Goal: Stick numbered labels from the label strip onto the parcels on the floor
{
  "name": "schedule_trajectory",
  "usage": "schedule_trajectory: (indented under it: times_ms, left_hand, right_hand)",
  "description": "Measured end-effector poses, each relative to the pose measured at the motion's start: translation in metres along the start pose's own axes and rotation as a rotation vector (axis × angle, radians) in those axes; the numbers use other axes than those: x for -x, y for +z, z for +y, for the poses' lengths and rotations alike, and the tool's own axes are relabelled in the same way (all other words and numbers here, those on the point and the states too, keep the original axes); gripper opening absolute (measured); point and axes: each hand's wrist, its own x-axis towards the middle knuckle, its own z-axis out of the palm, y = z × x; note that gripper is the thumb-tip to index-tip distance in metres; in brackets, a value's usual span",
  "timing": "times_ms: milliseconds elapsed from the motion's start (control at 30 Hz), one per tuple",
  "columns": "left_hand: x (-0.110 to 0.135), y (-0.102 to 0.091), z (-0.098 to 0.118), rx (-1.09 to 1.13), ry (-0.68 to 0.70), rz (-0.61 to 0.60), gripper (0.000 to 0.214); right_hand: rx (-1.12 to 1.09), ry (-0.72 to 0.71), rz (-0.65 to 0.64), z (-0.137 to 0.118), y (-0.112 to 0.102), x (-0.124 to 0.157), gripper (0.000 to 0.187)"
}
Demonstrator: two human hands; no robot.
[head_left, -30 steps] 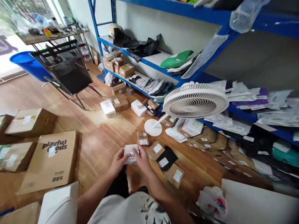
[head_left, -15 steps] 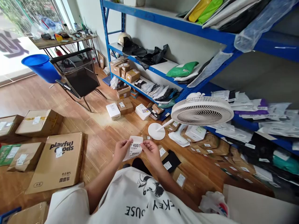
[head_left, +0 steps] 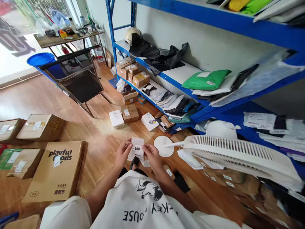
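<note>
Two fingertip pinches hold white label printed 4001: left hand on left edge, right hand on right edge, other fingers curled. Label in air before chest, above wooden floor. Judgement: grip margins only, tension even, no crease across print. Around: fan at 3 o'clock, cardboard box at 9, small parcels at 12.

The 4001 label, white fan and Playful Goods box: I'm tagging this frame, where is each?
4001 label (head_left: 137, 149): head view, on its printed number.
white fan (head_left: 238, 157): head view, on its grille.
Playful Goods box (head_left: 54, 175): head view, on its top face.
</note>
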Motion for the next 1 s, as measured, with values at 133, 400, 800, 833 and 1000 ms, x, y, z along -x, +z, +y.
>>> schedule_trajectory:
  times_ms: [133, 400, 800, 833, 1000]
  left_hand:
    - [-0.043, 0.005, 0.0, -0.143, 0.064, 0.052, 0.026]
    - [-0.105, -0.027, 0.013, -0.223, 0.027, 0.025, 0.025]
    - [-0.28, -0.115, 0.007, -0.004, -0.457, -0.069, 0.033]
    - [-0.292, -0.123, 0.006, -0.007, -0.465, -0.069, 0.033]
    - [-0.332, -0.154, -0.002, -0.033, -0.516, -0.064, 0.034]
  right_hand:
    - [0.006, -0.003, -0.047, -0.018, 0.01, -0.046, 0.031]
    - [0.161, -0.172, -0.276, -0.019, 0.044, -0.107, 0.039]
    - [0.032, 0.084, 0.098, -0.004, 0.161, -0.24, 0.03]
    - [0.022, 0.094, 0.122, -0.002, 0.171, -0.248, 0.03]
    - [-0.027, 0.151, 0.172, 0.011, 0.208, -0.283, 0.029]
